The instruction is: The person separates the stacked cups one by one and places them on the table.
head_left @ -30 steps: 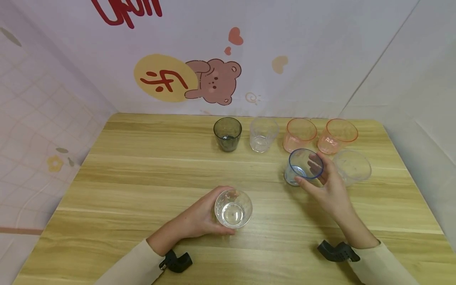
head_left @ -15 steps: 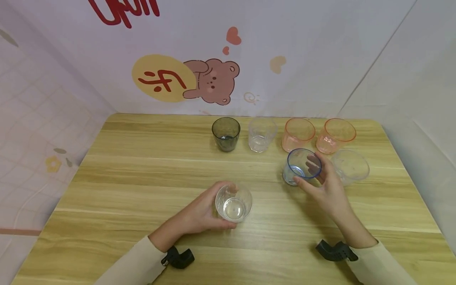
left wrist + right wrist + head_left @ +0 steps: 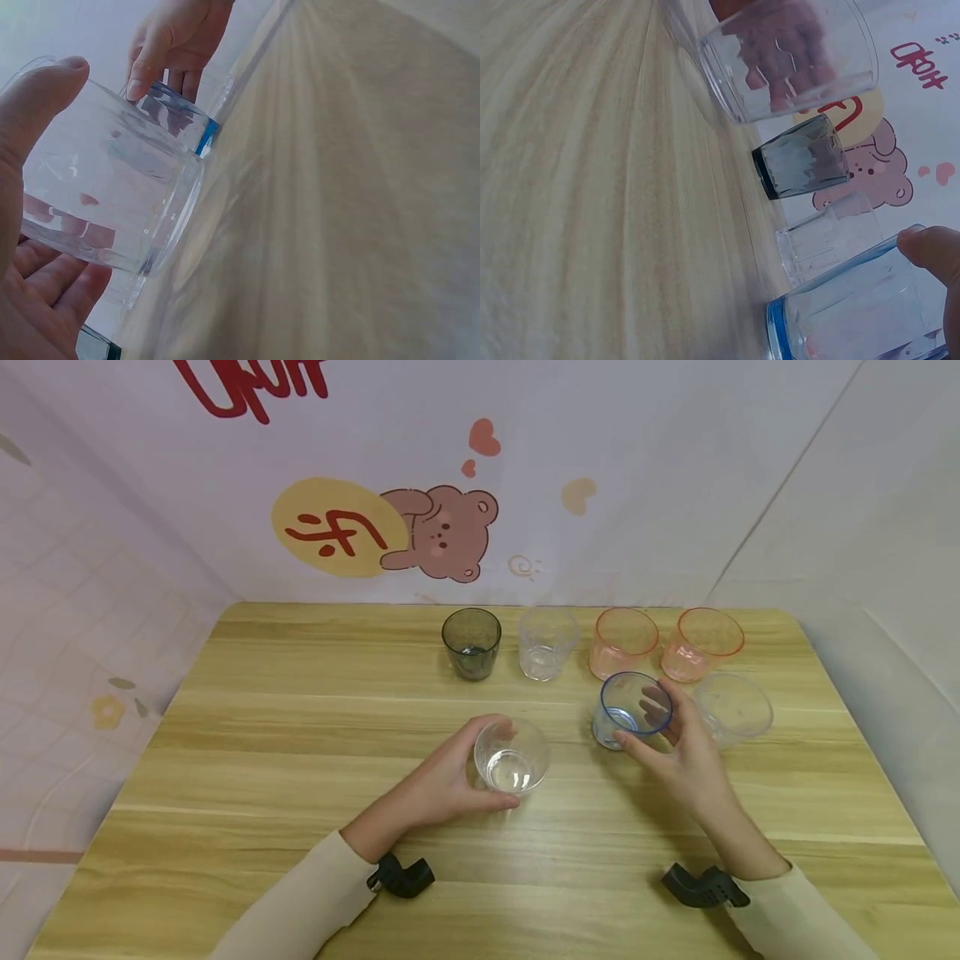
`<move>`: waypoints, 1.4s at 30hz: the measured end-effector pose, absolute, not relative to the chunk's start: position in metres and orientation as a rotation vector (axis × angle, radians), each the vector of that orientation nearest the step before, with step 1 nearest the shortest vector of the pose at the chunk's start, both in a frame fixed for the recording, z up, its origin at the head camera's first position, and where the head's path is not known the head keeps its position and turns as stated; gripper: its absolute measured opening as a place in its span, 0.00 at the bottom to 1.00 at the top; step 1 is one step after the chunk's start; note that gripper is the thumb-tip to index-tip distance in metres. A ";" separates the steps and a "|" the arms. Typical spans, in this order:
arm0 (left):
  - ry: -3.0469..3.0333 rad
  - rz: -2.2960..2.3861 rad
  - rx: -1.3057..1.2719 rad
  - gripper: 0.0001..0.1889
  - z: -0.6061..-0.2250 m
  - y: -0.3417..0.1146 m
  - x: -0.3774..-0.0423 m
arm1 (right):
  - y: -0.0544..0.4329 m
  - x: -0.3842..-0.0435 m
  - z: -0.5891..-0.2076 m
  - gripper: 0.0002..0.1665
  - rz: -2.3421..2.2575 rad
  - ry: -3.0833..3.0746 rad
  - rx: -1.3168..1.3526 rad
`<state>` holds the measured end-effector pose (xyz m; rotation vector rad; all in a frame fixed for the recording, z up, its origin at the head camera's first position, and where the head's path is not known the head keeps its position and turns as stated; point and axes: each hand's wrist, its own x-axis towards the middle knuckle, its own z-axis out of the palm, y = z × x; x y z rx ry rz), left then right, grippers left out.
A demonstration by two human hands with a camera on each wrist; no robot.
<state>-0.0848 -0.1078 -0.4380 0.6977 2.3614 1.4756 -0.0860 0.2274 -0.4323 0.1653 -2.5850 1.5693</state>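
Note:
My left hand [image 3: 459,783] grips a clear glass [image 3: 512,760] from its left side, thumb in front and fingers behind. In the left wrist view the glass [image 3: 112,165] shows close over the wooden table, its base near the surface. The right hand [image 3: 688,747] holds a blue-rimmed glass [image 3: 617,720] from its right side, thumb at the near wall and fingers behind. In the right wrist view its thick blue base [image 3: 780,328] appears at the bottom, with the thumb [image 3: 928,247] at the rim. The two held glasses stand a short way apart.
Along the back of the table [image 3: 285,710] stand a dark grey glass [image 3: 472,645], a clear glass [image 3: 546,645] and two orange-rimmed glasses [image 3: 624,643]. Another clear glass [image 3: 738,708] is right behind my right hand. A printed wall sheet [image 3: 637,460] rises behind the table.
My left hand has carried the clear glass forward and to the right, nearer the blue-rimmed one. The right hand keeps its hold in place; the view has shifted slightly.

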 end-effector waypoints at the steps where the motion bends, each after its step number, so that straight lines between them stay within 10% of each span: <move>1: 2.359 1.478 0.689 0.49 -0.438 -0.106 -0.087 | 0.227 -0.086 -0.432 0.53 1.571 -2.583 0.165; 42: 2.414 1.449 0.659 0.47 -0.439 -0.055 -0.142 | 0.229 -0.085 -0.433 0.55 1.590 -2.592 0.205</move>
